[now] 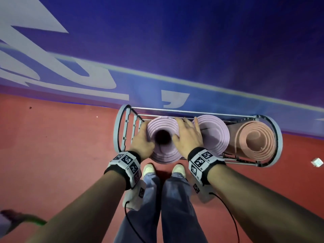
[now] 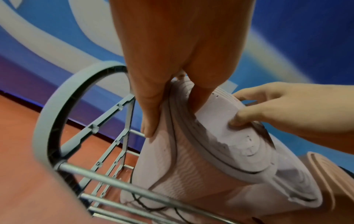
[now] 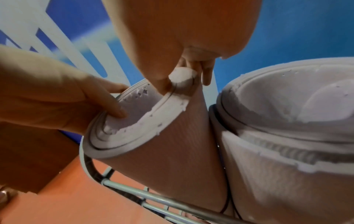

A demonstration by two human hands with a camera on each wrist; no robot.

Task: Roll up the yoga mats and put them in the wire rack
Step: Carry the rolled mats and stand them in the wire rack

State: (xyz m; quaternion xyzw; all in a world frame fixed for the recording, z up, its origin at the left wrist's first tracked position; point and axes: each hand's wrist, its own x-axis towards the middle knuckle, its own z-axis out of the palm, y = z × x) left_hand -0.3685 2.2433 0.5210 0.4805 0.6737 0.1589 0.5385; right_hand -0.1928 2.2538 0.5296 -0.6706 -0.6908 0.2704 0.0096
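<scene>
At the bottom of the head view stand the person's legs and pale shoes (image 1: 178,170) on the red floor (image 1: 61,137). Just above them, at frame centre, both hands clasp the top of one lilac rolled mat (image 1: 162,151). The left hand (image 1: 142,140) grips its left side, thumb hooked over the rim towards the dark core and fingers pressed down the outer wall. The right hand (image 1: 188,135) grips the right side, thumb curled over the rim and fingers behind the far edge.

The mat stands on end, so its long axis runs straight down, away from the hands, into the wire rack (image 1: 121,123). It fills the left slot, leaning slightly towards the viewer. I judge that seating it calls for a push along that axis. Neither hand is nearer; they sit level on opposite sides.

To the right of centre a second lilac mat (image 1: 213,135) stands in the rack, touching the first along its side. Beyond it, at the right end, stands a salmon mat (image 1: 256,139). Behind the rack, across the upper frame, runs a blue wall banner (image 1: 192,50).
</scene>
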